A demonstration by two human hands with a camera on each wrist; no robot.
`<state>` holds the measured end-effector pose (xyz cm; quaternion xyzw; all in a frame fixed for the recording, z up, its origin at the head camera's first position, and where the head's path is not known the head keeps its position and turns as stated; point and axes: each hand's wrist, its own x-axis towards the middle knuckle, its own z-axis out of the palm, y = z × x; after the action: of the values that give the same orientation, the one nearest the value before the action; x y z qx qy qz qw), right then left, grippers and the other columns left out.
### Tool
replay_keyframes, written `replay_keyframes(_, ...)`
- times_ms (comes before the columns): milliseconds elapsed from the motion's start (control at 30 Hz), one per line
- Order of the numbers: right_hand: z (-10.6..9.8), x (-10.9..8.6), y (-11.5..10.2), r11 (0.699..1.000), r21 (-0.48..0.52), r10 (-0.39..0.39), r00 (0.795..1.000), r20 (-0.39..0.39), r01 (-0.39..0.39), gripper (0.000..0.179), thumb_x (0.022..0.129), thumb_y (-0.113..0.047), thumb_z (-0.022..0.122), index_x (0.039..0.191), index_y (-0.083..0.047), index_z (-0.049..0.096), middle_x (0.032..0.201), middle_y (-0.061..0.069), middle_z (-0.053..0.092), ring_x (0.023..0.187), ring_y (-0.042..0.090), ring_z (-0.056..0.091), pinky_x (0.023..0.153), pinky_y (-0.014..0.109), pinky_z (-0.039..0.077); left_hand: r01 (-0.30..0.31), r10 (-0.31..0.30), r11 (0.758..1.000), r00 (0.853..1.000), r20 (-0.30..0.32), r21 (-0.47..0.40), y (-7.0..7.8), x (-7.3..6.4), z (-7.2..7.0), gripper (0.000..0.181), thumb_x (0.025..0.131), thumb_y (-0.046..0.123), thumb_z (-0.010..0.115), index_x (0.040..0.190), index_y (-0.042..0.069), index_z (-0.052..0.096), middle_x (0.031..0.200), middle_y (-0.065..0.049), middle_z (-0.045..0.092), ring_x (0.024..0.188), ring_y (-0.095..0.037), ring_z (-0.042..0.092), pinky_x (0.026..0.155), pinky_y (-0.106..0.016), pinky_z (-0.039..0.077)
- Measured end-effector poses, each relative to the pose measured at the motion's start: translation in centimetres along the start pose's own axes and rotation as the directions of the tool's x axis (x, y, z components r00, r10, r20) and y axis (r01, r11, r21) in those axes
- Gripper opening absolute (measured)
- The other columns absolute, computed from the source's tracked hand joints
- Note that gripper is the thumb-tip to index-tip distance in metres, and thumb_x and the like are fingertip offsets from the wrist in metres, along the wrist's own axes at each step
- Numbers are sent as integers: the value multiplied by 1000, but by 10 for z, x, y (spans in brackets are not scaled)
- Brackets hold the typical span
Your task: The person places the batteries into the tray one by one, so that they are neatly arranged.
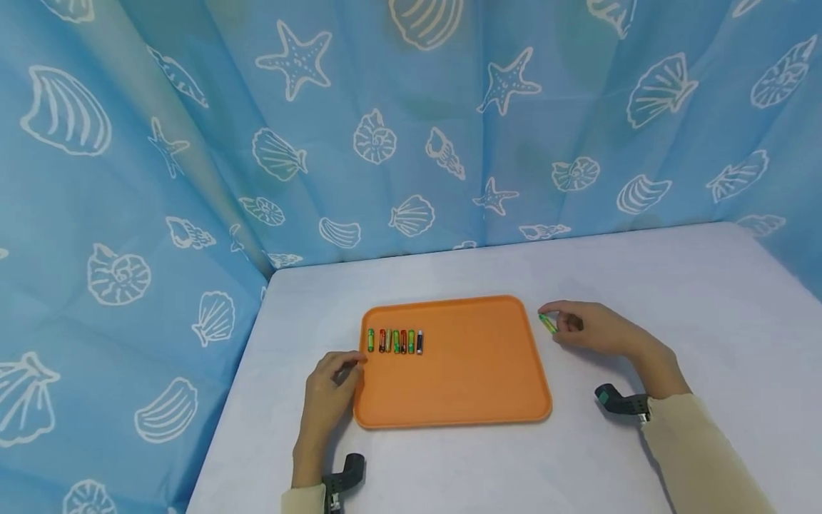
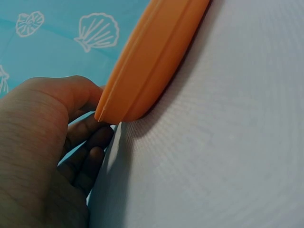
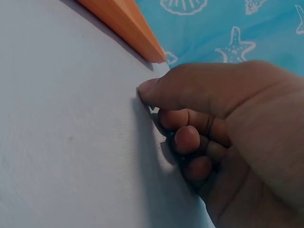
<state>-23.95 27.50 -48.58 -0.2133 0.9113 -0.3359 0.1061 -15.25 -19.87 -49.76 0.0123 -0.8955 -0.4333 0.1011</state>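
Note:
An orange tray (image 1: 449,378) lies on the white table, with a short row of small batteries (image 1: 396,341) in green, red and dark colours at its upper left. At the tray's left side my left hand (image 1: 327,392) holds the rim between thumb and fingers; the left wrist view shows the hand (image 2: 71,118) close against the tray's outer wall (image 2: 147,61). Right of the tray, my right hand (image 1: 597,328) pinches a green battery (image 1: 548,323) between thumb and forefinger. In the right wrist view the hand's (image 3: 228,118) other fingers are curled in, and the battery is hidden.
The white tablecloth (image 1: 475,471) spreads around the tray on all sides. Behind and to the left hangs a blue curtain (image 1: 385,178) with white shells and starfish. Each wrist wears a black camera mount, the right one (image 1: 619,401) hanging over the cloth.

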Motion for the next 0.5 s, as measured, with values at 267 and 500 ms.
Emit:
replay_keyframes(267, 1, -1, -4, 999, 14, 47, 997, -58, -46, 42, 84, -25, 82, 117, -9, 63, 77, -4, 53, 69, 12, 48, 65, 25, 44, 2, -2, 1000, 1000, 2, -11, 1, 2, -1, 15, 93, 15, 72, 107, 20, 75, 110, 5, 66, 109, -14, 61, 99, -38, 51)
replay_keyframes(500, 2, -3, -14, 999, -8, 40, 991, -129, -41, 39, 84, -29, 82, 112, -8, 63, 74, -4, 53, 67, 13, 48, 63, 26, 44, 25, -25, 1000, 1000, 5, -5, 0, 1, 1, 16, 93, 17, 72, 108, 20, 75, 110, 5, 66, 112, -15, 60, 101, -40, 50)
